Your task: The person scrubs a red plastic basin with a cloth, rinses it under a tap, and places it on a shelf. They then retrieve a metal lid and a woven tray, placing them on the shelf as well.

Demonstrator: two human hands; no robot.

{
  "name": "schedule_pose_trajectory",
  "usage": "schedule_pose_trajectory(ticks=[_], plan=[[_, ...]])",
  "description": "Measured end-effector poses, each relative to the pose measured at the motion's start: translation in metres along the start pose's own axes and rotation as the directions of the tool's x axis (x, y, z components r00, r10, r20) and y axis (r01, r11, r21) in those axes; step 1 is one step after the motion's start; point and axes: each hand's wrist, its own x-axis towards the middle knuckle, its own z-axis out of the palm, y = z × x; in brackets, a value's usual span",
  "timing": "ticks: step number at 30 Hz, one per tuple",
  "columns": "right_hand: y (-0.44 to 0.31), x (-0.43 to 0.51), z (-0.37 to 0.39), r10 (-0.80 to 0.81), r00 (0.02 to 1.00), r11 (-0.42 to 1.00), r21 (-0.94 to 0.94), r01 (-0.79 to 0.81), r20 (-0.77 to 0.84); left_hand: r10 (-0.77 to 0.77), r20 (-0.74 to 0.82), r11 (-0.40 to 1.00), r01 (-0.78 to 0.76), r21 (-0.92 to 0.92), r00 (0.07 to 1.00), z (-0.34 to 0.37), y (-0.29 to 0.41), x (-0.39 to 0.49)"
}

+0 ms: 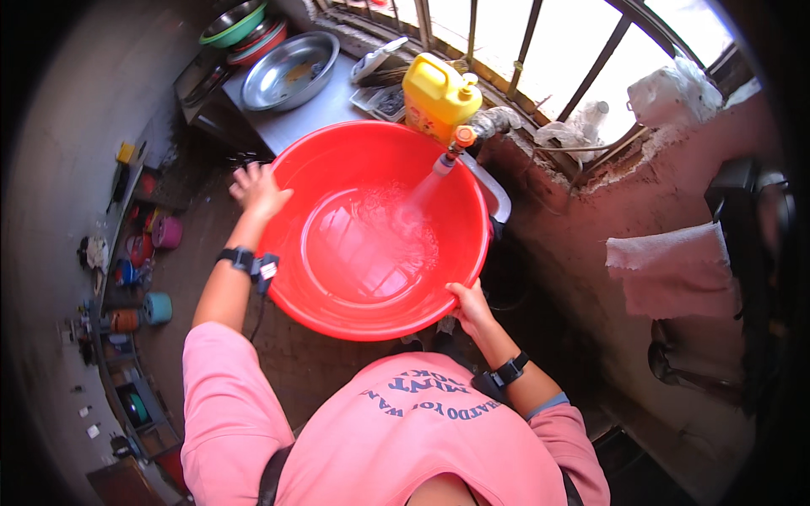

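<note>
A large red plastic basin [285, 171] lies under a running tap [457, 144] with an orange handle. Water streams into the basin and ripples over its bottom. My left hand [258, 190] is at the basin's upper left rim, its fingers spread and raised outside, the thumb near the rim. My right hand [469, 306] grips the lower right rim, thumb on top and the other fingers underneath, partly hidden. Part of a white sink edge [490, 183] shows beyond the basin's right side.
A metal counter [294, 126] holds a wide metal bowl [290, 71]. Stacked bowls [235, 25] stand behind it. A yellow jug [440, 95] stands behind the basin, below a barred window [525, 44]. A pink cloth [674, 272] hangs at right. Shelves with containers line the left wall.
</note>
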Motion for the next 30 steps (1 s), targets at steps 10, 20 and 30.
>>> schedule_pose_trajectory(ticks=[10, 20, 30], plan=[[-0.066, 0.028, -0.003, -0.671, 0.738, 0.582, -0.669, 0.462, -0.074, 0.085, 0.735, -0.005, 0.738, -0.675, 0.673, 0.080, -0.101, -0.105], [-0.067, 0.258, 0.087, 0.060, 0.973, 0.993, 0.109, -0.036, -0.221, 0.007, 0.663, -0.136, 0.658, -0.741, 0.749, 0.081, -0.092, -0.111], [-0.047, 0.328, 0.092, -0.062, 0.995, 0.613, 0.784, 0.098, -0.076, -0.003, 0.657, -0.103, 0.654, -0.750, 0.754, 0.078, -0.084, -0.115]])
